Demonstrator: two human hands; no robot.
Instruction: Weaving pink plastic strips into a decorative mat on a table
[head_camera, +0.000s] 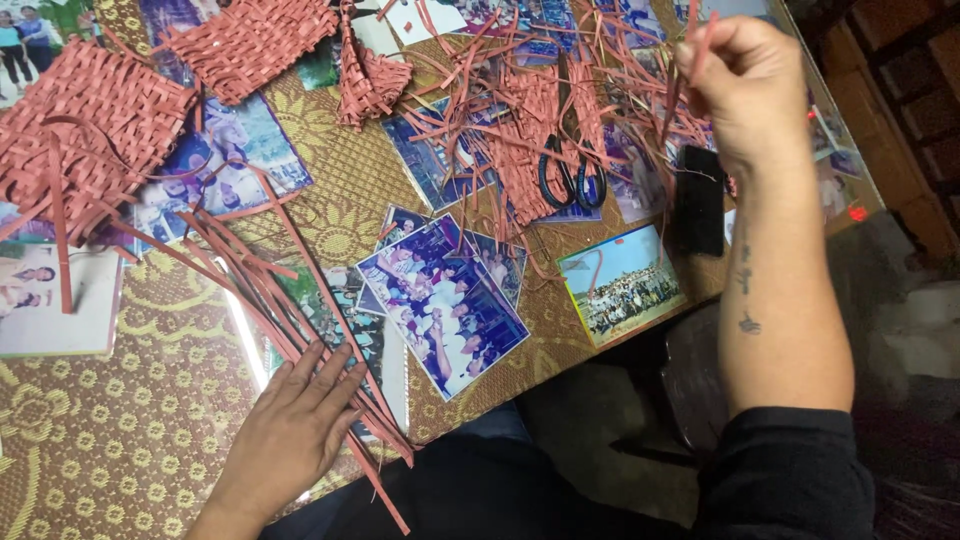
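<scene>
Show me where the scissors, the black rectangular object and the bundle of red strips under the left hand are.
scissors (570, 178): head view, on the dark handle loops.
black rectangular object (700, 200): head view, on its flat top face.
bundle of red strips (262, 282): head view, mid-length, above the left hand (290, 440).

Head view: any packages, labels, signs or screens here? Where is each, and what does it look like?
No packages, labels or signs.
Black slab: table's right edge, below the right hand; flat, dark rectangle; cannot tell if it is a screen.
Photo prints: spread flat under the tabletop's clear cover; rectangular, colourful group pictures.
Red strips: loose bundle under the left hand.
</scene>
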